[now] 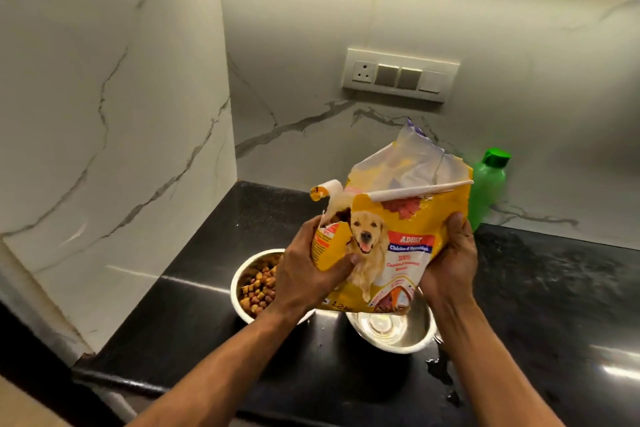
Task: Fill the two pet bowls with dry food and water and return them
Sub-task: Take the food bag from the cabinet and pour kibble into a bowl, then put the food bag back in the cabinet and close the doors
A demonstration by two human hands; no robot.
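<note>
A yellow dog-food bag (401, 236) with a dog picture is held upright above two steel bowls on the black counter (194, 333). My left hand (304, 274) grips its left side near the torn open top. My right hand (446, 263) grips its right edge. The left bowl (239, 302) holds brown and orange kibble (258, 288), partly hidden by my left hand. The right bowl (394, 333) sits below the bag and shows a shiny bottom with no kibble; whether it holds water I cannot tell.
A green plastic bottle (488, 184) with a green cap stands behind the bag against the marble wall. A switch panel (398, 74) is on the back wall. Water drops (440, 371) lie on the counter near the right bowl. A marble side wall closes the left.
</note>
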